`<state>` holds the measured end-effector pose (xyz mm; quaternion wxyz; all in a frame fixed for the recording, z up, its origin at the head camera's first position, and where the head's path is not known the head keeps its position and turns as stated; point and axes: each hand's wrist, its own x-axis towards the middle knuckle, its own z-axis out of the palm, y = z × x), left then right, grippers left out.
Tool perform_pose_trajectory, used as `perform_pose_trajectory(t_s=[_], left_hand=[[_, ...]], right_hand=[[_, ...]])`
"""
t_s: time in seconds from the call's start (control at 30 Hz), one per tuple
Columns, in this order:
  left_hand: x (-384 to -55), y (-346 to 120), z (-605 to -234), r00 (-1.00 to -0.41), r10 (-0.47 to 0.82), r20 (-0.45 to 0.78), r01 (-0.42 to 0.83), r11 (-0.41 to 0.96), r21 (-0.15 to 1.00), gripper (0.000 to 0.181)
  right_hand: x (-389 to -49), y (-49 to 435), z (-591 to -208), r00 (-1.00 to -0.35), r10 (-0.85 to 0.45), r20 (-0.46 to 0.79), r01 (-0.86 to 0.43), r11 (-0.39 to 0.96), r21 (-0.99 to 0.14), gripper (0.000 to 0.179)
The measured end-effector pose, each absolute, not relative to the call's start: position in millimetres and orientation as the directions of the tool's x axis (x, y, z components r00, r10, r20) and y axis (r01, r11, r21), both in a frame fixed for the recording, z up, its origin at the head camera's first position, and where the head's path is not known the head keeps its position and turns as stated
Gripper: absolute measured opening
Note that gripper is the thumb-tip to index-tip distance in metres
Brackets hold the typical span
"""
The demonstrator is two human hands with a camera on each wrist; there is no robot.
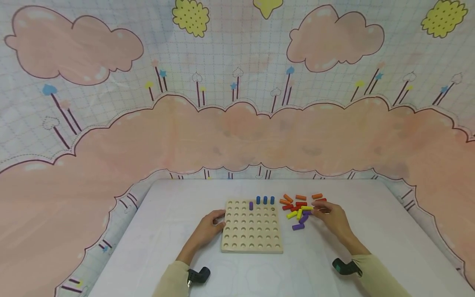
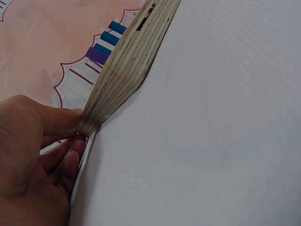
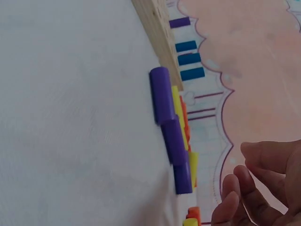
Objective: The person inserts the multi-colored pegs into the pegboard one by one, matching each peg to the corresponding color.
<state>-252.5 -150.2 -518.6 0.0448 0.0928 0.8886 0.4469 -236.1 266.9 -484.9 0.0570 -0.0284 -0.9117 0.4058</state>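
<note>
My left hand (image 1: pixel 210 227) holds the left edge of a wooden pegboard (image 1: pixel 254 252) with rows of round holes. In the left wrist view its fingers (image 2: pixel 63 120) meet the board's corner. Three blue pegs (image 1: pixel 265 200) stand in the back row, and one purple peg (image 1: pixel 251 206) stands just in front of them. My right hand (image 1: pixel 334 220) hovers at the right side of a loose pile of pegs, its fingertips close to a yellow peg (image 1: pixel 306 208) and a purple peg (image 1: pixel 307 213). In the right wrist view the fingers are loosely bent with nothing between them.
Loose orange pegs (image 1: pixel 301 197), red pegs (image 1: pixel 287 207), yellow pegs (image 1: pixel 292 215) and purple pegs (image 1: pixel 298 227) lie right of the board on the white tabletop (image 1: pixel 167 206). A patterned cloth backdrop (image 1: pixel 237 136) rises behind the table. Each wrist wears a black camera (image 1: pixel 346 267).
</note>
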Motion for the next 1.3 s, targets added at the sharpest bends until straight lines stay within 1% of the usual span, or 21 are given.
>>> perform_pose_trajectory(t_s=[0.33,0.5,0.67,1.0,1.3], left_hand=[[-252.6,-151.1,-522.4,-0.978,0.207,-0.003,0.121,0.585,0.802,0.045],[-254.1,-151.6,-523.9,-0.977,0.212,0.008,0.133,0.583,0.802,0.044],[-254.3,-151.5,-523.4,-0.977,0.213,0.011,0.136,0.58,0.803,0.044],[-254.3,-151.7,-522.1,-0.978,0.21,0.011,0.134,0.581,0.803,0.044],[-254.0,-152.0,-522.4,-0.977,0.211,0.01,0.135,0.588,0.797,0.045]], right_hand=[[-241.9,275.5,-496.9,-0.99,0.139,-0.034,0.118,0.651,-0.75,0.034],[-245.3,276.7,-501.6,-0.989,0.145,-0.041,0.128,0.664,-0.737,0.03],[-249.9,279.4,-506.4,-0.989,0.135,-0.052,0.132,0.698,-0.703,0.03],[-256.6,280.0,-513.4,-0.985,0.146,-0.096,0.172,0.693,-0.7,0.027],[-254.0,278.0,-510.7,-0.99,0.124,-0.065,0.134,0.704,-0.697,0.022]])
